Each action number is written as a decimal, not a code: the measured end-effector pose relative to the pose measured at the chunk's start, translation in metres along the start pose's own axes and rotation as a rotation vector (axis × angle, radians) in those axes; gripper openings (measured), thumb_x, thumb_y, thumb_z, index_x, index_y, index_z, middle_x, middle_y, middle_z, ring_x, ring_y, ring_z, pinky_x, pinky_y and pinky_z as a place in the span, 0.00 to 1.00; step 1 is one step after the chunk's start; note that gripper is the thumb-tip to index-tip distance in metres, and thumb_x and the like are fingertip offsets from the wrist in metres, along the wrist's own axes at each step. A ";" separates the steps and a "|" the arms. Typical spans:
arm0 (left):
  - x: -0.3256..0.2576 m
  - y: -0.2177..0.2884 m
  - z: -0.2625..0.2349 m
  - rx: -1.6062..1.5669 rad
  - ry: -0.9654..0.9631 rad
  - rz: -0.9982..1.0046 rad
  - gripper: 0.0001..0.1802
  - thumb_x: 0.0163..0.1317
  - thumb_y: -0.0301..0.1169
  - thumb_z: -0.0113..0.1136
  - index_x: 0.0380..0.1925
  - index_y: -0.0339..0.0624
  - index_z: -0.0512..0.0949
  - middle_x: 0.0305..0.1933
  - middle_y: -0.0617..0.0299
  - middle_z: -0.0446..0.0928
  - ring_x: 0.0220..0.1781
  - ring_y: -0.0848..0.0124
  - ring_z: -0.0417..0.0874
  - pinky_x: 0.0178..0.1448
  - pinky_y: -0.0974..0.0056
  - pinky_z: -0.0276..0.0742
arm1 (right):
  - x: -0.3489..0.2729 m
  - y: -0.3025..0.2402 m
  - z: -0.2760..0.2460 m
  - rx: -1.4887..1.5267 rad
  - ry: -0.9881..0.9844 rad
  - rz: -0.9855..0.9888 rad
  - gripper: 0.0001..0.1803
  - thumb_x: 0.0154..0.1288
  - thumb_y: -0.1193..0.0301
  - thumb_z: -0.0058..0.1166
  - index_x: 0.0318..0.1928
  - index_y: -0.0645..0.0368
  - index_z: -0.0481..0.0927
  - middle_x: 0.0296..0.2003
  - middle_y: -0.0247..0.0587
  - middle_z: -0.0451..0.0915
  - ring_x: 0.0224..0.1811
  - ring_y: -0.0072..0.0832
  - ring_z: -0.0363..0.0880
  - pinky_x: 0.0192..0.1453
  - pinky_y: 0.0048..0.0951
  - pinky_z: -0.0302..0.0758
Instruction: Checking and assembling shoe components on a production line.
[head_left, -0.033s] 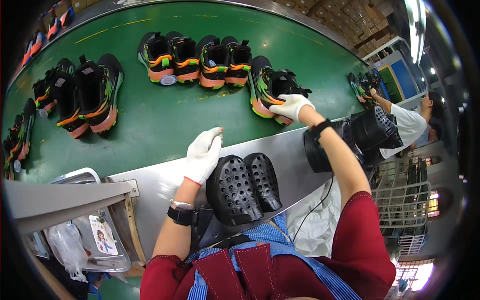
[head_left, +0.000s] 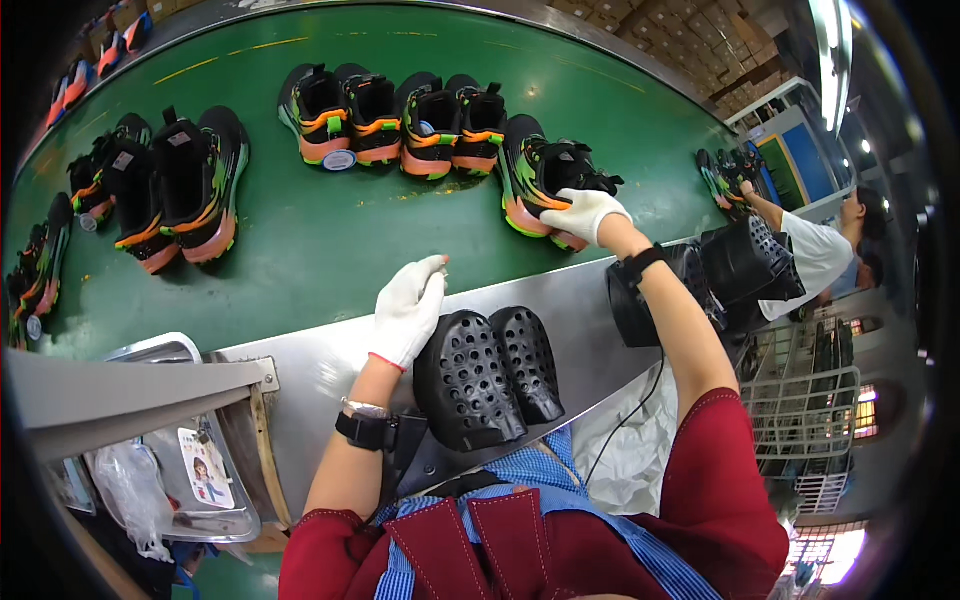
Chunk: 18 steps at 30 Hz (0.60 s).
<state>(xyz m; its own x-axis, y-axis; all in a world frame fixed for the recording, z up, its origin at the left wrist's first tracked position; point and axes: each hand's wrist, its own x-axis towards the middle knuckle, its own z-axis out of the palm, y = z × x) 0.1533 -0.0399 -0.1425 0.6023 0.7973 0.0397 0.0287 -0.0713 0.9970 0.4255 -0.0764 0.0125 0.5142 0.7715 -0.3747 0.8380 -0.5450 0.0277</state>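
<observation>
In a white glove, my right hand [head_left: 592,212] is closed on the back part of a black sneaker with orange and green trim. The pair of sneakers [head_left: 522,178] it belongs to stands on the green work surface [head_left: 330,230]. My left hand [head_left: 405,308], also gloved, hangs over the edge between green surface and metal ledge; its fingers are loosely extended and nothing shows in them. Right beside it, on the ledge, are two black, shoe-shaped pieces [head_left: 473,375] full of round holes.
More sneakers [head_left: 430,125] stand in a row ahead, others [head_left: 195,185] at left. Black perforated devices [head_left: 745,260] sit by my right forearm, with a cable below. A metal arm [head_left: 140,395] and tray [head_left: 245,525] are at lower left. Another person [head_left: 820,255] works far right.
The sneakers at the left and in the row ahead sit very slightly further right. My hands have hardly moved.
</observation>
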 end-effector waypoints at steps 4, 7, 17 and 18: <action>-0.003 0.007 0.004 0.007 0.083 0.026 0.16 0.65 0.32 0.50 0.49 0.39 0.79 0.44 0.52 0.81 0.47 0.60 0.82 0.56 0.61 0.75 | -0.012 -0.022 -0.012 -0.341 0.197 -0.076 0.28 0.54 0.48 0.52 0.45 0.57 0.83 0.42 0.56 0.82 0.47 0.47 0.81 0.53 0.39 0.76; -0.002 0.009 0.002 0.036 0.094 0.041 0.15 0.65 0.31 0.50 0.48 0.40 0.79 0.42 0.52 0.81 0.46 0.59 0.82 0.55 0.61 0.75 | -0.002 -0.046 -0.018 -0.161 0.156 -0.060 0.26 0.54 0.53 0.55 0.47 0.58 0.81 0.43 0.57 0.82 0.45 0.47 0.82 0.49 0.42 0.78; -0.009 0.031 0.005 0.100 0.079 0.072 0.14 0.65 0.30 0.51 0.47 0.39 0.78 0.41 0.51 0.80 0.45 0.57 0.82 0.53 0.60 0.75 | 0.054 -0.043 -0.010 0.059 -0.031 0.014 0.38 0.49 0.47 0.62 0.50 0.69 0.80 0.51 0.63 0.78 0.55 0.49 0.78 0.59 0.41 0.74; -0.008 0.032 0.005 0.097 0.086 0.082 0.14 0.65 0.30 0.51 0.47 0.39 0.78 0.41 0.51 0.80 0.45 0.57 0.82 0.53 0.60 0.75 | 0.056 -0.042 -0.007 0.059 -0.039 0.033 0.38 0.49 0.47 0.62 0.50 0.69 0.80 0.51 0.64 0.78 0.55 0.50 0.78 0.59 0.40 0.74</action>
<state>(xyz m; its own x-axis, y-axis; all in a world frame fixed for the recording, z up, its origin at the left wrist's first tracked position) 0.1535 -0.0514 -0.1113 0.5354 0.8344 0.1308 0.0614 -0.1929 0.9793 0.4200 -0.0081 -0.0034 0.5326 0.7402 -0.4104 0.8080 -0.5890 -0.0137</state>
